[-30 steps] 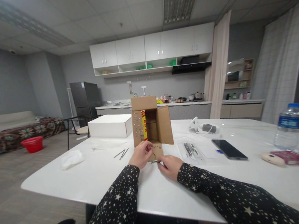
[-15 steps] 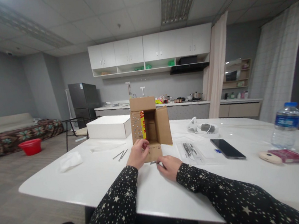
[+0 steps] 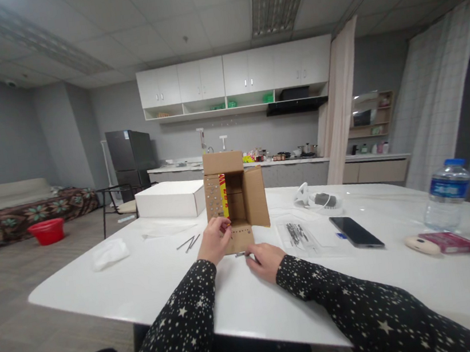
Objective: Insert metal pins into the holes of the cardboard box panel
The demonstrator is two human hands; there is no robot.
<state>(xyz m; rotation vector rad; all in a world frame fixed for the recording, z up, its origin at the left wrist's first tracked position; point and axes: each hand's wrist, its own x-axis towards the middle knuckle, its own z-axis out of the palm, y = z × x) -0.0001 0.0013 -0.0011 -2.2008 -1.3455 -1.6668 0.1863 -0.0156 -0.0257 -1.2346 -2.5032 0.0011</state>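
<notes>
From here I see, on the table (image 3: 145,286), the carton (image 3: 235,193) in the middle. The other box (image 3: 168,201) is to its left, with rods (image 3: 190,244) lying before that box. To the right come the case (image 3: 286,241), the phone (image 3: 356,231), then the bottle (image 3: 445,201).

Box (image 3: 238,198) partly behind left grip (image 3: 214,241)

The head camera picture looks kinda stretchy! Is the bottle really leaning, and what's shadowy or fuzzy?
Head view: the edges look stretched, so the bottle's lean is probably the lens; head view: inside the open cardboard box it's shadowy; head view: the white table looks glossy; head view: the bottle's label is too fuzzy to read.
</notes>
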